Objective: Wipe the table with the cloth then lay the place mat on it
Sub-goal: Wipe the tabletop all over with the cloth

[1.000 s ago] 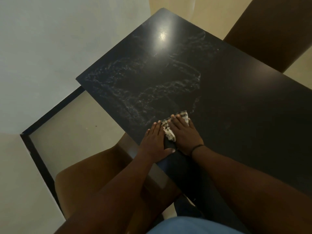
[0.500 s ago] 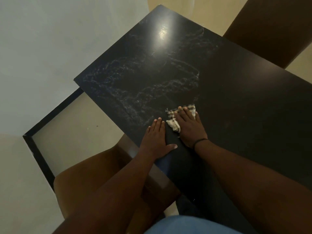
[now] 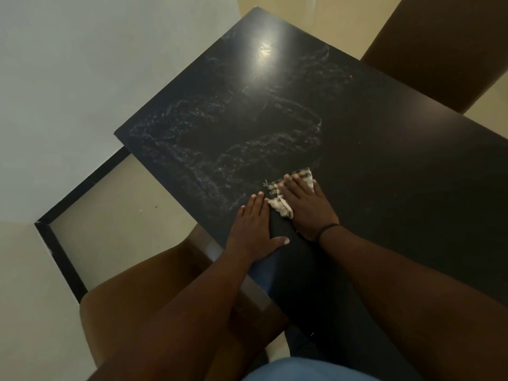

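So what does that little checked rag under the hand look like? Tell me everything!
The small pale checked cloth rag looks like woven fabric, whitish with grey-brown stripes crossing, and frayed, fringed edges. It lies crumpled and flat on the dark glossy table top, near the front edge. The right hand presses on it with straight fingers and covers its middle, so only the ends stick out. The left hand rests flat on the table just beside it; whether a fingertip touches the fringe is unclear.

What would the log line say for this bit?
step: wiping | right hand: flat on checked fringed cloth | left hand: flat on black table | place mat: unseen
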